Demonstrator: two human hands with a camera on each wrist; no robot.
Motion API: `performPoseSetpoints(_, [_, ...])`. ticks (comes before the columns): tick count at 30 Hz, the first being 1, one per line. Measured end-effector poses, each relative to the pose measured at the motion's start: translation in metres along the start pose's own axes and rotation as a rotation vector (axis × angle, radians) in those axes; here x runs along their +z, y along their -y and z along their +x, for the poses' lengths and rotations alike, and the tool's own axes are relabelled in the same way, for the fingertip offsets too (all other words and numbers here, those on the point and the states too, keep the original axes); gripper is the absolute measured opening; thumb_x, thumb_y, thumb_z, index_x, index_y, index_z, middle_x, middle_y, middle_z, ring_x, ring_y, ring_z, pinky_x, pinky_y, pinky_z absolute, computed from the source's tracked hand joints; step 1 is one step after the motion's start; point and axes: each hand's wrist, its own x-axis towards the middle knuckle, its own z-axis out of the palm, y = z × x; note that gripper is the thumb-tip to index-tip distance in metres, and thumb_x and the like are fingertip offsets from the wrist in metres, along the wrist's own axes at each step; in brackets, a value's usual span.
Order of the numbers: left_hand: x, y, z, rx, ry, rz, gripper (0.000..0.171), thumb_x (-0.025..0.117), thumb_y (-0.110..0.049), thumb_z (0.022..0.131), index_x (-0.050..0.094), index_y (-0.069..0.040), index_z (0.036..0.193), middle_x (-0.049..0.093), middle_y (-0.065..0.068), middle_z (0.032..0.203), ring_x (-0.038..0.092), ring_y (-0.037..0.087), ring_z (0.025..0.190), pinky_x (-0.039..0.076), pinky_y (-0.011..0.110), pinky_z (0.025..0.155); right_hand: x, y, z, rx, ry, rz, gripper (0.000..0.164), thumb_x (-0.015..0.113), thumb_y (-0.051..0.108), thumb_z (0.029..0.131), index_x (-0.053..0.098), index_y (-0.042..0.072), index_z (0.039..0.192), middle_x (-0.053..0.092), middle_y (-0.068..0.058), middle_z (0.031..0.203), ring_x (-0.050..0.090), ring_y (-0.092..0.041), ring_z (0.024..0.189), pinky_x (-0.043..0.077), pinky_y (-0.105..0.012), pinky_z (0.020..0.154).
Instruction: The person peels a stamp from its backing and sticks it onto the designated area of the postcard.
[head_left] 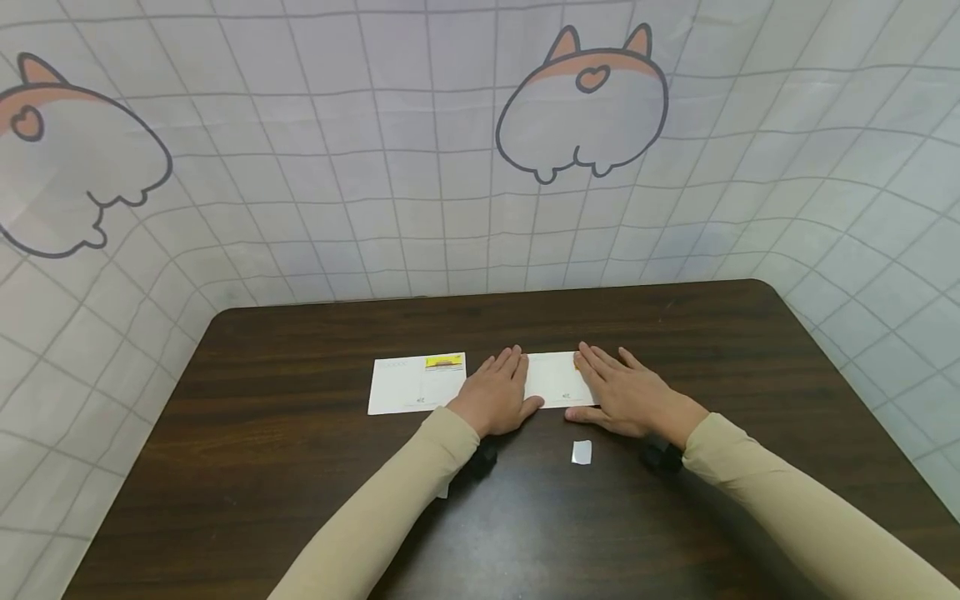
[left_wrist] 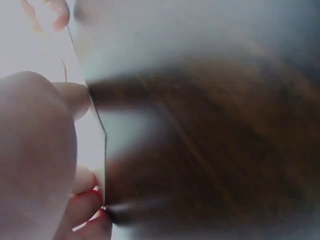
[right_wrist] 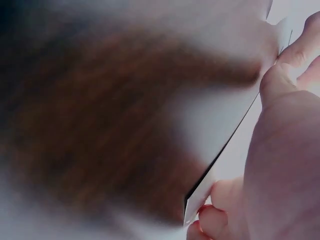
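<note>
Two white postcards lie on the dark wooden table. My left hand [head_left: 498, 393] and right hand [head_left: 624, 395] rest flat with straight fingers on the two ends of the right-hand white postcard [head_left: 553, 377]. A small orange patch shows at its upper right, mostly hidden by the right fingers. In the left wrist view, the left thumb [left_wrist: 75, 97] is right at the card's near edge. The right thumb [right_wrist: 275, 85] is likewise at that edge in the right wrist view. Left of the left hand lies the other postcard [head_left: 397, 390], with a yellow stamp [head_left: 444, 361] at its upper right corner.
A small white paper piece [head_left: 581, 452] lies on the table [head_left: 247, 450] in front of the right-hand card. Another white scrap [head_left: 443, 492] peeks out beside the left sleeve. Behind the table's far edge hangs a white gridded curtain [head_left: 390, 192] with cartoon animal prints.
</note>
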Motion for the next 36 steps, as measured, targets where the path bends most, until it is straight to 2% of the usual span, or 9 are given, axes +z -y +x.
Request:
performPoseSetpoints(7, [0.0, 0.001, 0.001, -0.021, 0.012, 0.002, 0.076, 0.04, -0.053, 0.109, 0.026, -0.003, 0.164, 0.023, 0.013, 0.174, 0.022, 0.025, 0.163, 0.023, 0.04, 0.133, 0.002, -0.005, -0.003, 0.024, -0.007, -0.003, 0.099, 0.048, 0.069, 0.1, 0.02, -0.001, 0.164, 0.019, -0.02, 0.173, 0.025, -0.038, 0.16, 0.019, -0.069, 0.127])
performPoseSetpoints(14, [0.001, 0.003, -0.001, -0.018, 0.009, -0.007, 0.075, 0.041, -0.052, 0.109, 0.026, -0.003, 0.163, 0.023, 0.013, 0.174, 0.023, 0.025, 0.163, 0.023, 0.04, 0.133, 0.003, -0.011, -0.006, 0.038, -0.01, -0.002, 0.098, 0.046, 0.07, 0.1, 0.023, -0.002, 0.163, 0.02, -0.022, 0.172, 0.026, -0.04, 0.159, 0.019, -0.069, 0.126])
performPoseSetpoints(27, [0.011, 0.004, 0.002, -0.016, 0.017, -0.009, 0.075, 0.041, -0.052, 0.109, 0.025, -0.003, 0.164, 0.023, 0.013, 0.174, 0.022, 0.025, 0.163, 0.022, 0.04, 0.134, 0.013, -0.016, -0.001, 0.029, -0.003, 0.07, 0.1, 0.048, 0.07, 0.099, 0.023, -0.002, 0.163, 0.019, -0.023, 0.172, 0.023, -0.042, 0.16, 0.019, -0.07, 0.126])
performPoseSetpoints(36, [0.023, 0.006, 0.006, 0.006, -0.029, -0.007, 0.074, 0.04, -0.05, 0.11, 0.022, -0.002, 0.164, 0.023, 0.013, 0.174, 0.025, 0.026, 0.162, 0.025, 0.041, 0.133, 0.019, -0.026, 0.001, 0.013, -0.103, 0.095, 0.095, 0.051, 0.066, 0.1, 0.028, -0.002, 0.161, 0.022, -0.023, 0.172, 0.024, -0.041, 0.16, 0.022, -0.07, 0.125])
